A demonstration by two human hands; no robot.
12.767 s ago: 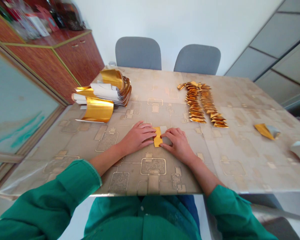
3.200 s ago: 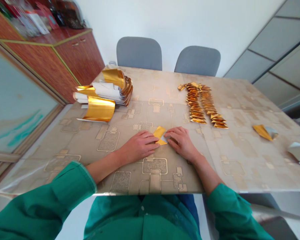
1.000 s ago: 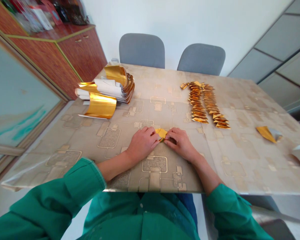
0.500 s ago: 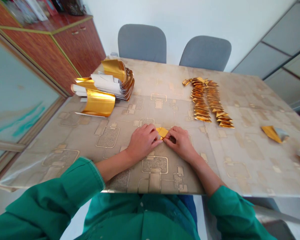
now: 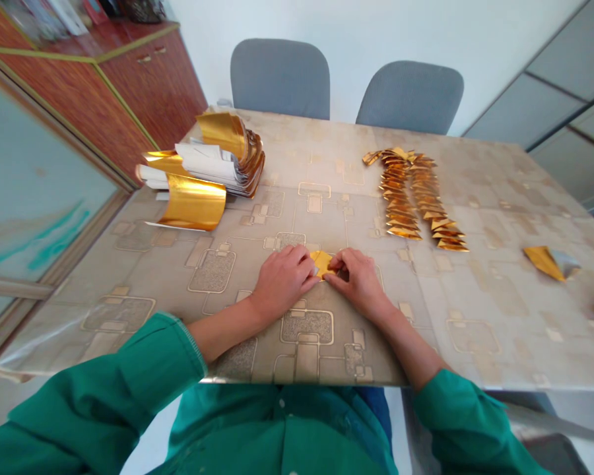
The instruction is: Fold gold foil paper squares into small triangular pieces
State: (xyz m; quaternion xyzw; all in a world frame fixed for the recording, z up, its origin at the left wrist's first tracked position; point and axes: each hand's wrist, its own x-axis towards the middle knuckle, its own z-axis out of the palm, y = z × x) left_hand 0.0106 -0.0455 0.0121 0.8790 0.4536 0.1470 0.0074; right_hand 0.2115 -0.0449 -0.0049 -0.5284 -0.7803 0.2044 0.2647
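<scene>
A small piece of gold foil paper [image 5: 321, 262], partly folded, lies on the table close to its front edge. My left hand [image 5: 288, 272] is closed on its left side, fingers curled over it. From the other side my right hand [image 5: 355, 277] pinches its right edge between thumb and fingers. My fingers cover much of the paper, so its full shape is hidden. Beyond my left hand sits a stack of curled gold sheets with white backs [image 5: 193, 201].
Two rows of folded gold paper pieces [image 5: 400, 198] lie at the back right. A loose gold and silver folded piece [image 5: 544, 262] rests far right. Two grey chairs [image 5: 280, 78] stand behind the patterned tablecloth [image 5: 307, 330], and a wooden cabinet [image 5: 153, 92] is at the left.
More of the gold paper shows between my hands, and my right fingers have shifted slightly along its edge. The view has tilted a little; the other things stay in place.
</scene>
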